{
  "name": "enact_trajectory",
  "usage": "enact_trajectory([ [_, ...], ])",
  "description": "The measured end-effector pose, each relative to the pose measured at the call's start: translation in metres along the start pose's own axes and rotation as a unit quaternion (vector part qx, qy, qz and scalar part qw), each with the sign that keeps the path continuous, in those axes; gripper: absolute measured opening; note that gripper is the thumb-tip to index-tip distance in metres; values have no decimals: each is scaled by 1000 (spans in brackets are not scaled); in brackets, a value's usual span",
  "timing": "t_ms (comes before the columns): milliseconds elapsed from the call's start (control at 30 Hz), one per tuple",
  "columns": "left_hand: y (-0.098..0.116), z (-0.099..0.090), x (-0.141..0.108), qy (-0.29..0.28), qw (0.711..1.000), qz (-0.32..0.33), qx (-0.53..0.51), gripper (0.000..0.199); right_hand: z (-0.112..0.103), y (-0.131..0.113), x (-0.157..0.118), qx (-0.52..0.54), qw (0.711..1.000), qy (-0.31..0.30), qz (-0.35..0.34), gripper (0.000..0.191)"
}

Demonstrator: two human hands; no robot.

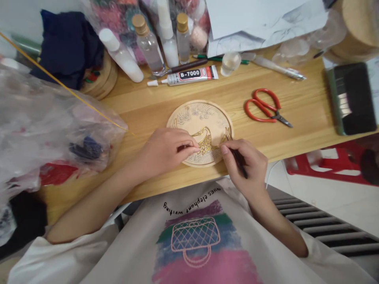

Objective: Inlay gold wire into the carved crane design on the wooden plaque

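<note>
A round wooden disc (219,114) lies near the front edge of the table. It bears pencil-like line drawing and a bird outlined in gold wire (206,139). My left hand (170,150) rests over the disc's left side, thumb and forefinger pinched beside the bird; whatever is between them is too small to make out. At the disc's right edge, my right hand (247,163) is closed around dark tweezers (239,159), their tips pointing up at the disc. Thumb and forefinger of that hand meet close to the gold wire.
Red-handled scissors (263,108) lie right of the disc. Behind it are a glue tube (191,75), a small clear cup (230,63) and several bottles (151,49). A phone (353,98) lies far right, plastic bags (59,122) at left. A gold wire strand (65,86) crosses the bags.
</note>
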State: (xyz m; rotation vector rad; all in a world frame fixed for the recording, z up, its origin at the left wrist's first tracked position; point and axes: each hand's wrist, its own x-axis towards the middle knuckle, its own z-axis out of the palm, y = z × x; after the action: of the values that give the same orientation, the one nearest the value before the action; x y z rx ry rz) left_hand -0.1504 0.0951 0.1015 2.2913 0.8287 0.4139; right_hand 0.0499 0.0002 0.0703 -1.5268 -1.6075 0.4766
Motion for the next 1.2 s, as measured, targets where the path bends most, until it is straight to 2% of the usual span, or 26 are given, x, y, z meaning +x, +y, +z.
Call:
enact_trajectory([
  [167,-3,8,-4,-8,998,52,36,20,8,5,-5,-40,996,53,-64,10],
  [233,-4,9,-2,-15,996,65,65,21,11,5,-5,-51,995,56,-73,11],
  [367,-5,10,2,13,988,100,117,21,12,5,-5,-63,993,63,-82,10],
  [533,-11,17,-1,36,986,124,110,17,11,4,-6,-81,991,58,-86,9],
  [667,-16,22,-4,61,983,132,109,14,11,4,-6,-96,989,63,-89,9],
  [800,-17,21,-5,42,980,145,132,8,12,4,-6,-105,989,65,-86,10],
  [967,-18,23,-4,58,974,164,147,12,12,4,-7,-111,988,64,-89,11],
  [1200,-20,25,-5,43,977,149,147,10,12,4,-8,-113,987,64,-92,14],
])
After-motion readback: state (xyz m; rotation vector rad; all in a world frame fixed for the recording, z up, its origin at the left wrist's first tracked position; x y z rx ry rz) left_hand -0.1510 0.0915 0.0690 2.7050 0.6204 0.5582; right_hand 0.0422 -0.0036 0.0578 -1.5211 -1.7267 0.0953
